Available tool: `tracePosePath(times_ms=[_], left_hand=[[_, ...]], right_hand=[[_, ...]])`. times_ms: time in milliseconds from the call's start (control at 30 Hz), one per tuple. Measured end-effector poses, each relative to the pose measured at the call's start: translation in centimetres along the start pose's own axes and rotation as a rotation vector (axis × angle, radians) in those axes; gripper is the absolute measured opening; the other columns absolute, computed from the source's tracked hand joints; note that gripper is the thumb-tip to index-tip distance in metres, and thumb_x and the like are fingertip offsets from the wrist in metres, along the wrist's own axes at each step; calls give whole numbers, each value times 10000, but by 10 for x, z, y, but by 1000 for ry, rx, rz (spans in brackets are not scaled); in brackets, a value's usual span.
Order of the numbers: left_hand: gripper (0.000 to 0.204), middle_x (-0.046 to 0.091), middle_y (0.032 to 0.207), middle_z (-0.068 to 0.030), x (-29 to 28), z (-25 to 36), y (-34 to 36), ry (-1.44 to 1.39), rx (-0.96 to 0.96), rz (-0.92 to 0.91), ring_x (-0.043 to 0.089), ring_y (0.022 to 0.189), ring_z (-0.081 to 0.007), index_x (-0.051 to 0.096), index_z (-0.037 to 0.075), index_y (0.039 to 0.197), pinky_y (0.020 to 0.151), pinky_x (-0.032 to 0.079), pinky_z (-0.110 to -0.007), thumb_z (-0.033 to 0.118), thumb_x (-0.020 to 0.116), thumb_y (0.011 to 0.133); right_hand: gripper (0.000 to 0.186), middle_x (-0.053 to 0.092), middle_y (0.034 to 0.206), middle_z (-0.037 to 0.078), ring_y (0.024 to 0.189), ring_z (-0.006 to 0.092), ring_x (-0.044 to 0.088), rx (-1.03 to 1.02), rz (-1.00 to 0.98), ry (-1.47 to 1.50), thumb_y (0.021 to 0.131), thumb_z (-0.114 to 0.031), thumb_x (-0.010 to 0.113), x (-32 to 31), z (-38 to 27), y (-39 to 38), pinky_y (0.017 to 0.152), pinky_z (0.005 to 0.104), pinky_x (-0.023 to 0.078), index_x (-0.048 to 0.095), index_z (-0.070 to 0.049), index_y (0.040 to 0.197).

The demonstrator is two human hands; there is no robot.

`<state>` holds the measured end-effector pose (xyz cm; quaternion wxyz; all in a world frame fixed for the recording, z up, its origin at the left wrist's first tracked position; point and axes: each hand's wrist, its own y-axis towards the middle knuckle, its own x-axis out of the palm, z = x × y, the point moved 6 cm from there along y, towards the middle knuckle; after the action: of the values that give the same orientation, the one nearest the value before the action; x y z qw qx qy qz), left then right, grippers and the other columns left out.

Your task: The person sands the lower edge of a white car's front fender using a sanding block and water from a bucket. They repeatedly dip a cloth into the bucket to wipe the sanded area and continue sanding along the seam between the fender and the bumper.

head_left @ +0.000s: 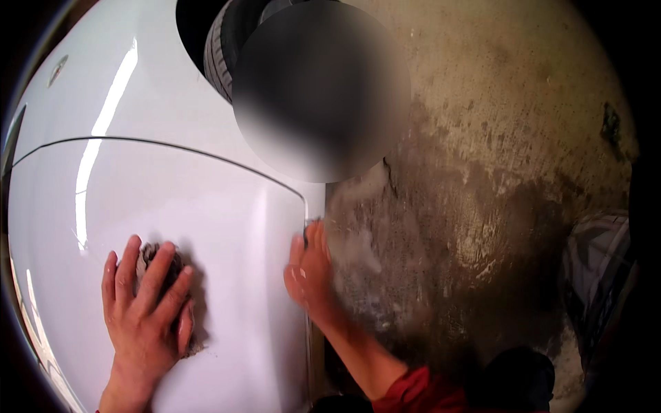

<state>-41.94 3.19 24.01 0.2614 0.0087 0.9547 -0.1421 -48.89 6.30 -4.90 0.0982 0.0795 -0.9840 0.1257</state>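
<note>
Left hand lies flat on a white car panel, fingers spread and pressed down over a dark crumpled rag — not clenched around it, just pinning it against the paintwork. Rag shows between and beside the fingers, its ragged edge poking out past the little-finger side, toward the panel's lower edge.

Right hand sits at the panel's right edge, fingers together and curled over the rim, grasping the edge itself — holds nothing else. Skin looks wet and shiny. A red sleeve covers the forearm near the bottom edge of the view.

A thin dark seam curves across the bodywork above both hands, dropping near the right hand. Bright reflection streaks run down the paint on the left.

A tyre shows at the top, partly behind a blurred round patch. Right of the car — stained, patchy concrete floor, darker and damp-looking close to the panel edge. Checked fabric at the far right; cannot tell what it is.
</note>
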Motion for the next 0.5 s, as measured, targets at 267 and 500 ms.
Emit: tracePosePath(times_ms=[267,500], left_hand=[[392,605,1484,-143,-5,1,7,-4,9,27,450,1450,-489,769,97,1184,1214,308,-650,148,714,799],[384,618,1469,-131,-3,0,3,2,6,30,467,1439,-483,776,113,1169,1201,331,-646,115,733,788]], right_hand=[[526,469,1451,450,1369,576,466,-52,66,-27,1116,-216,401,-7,6,1,1227,554,329,422,223,1405],[527,479,1416,490,1353,574,481,-24,45,5,1108,-207,424,-14,-8,6,1219,533,346,474,259,1348]])
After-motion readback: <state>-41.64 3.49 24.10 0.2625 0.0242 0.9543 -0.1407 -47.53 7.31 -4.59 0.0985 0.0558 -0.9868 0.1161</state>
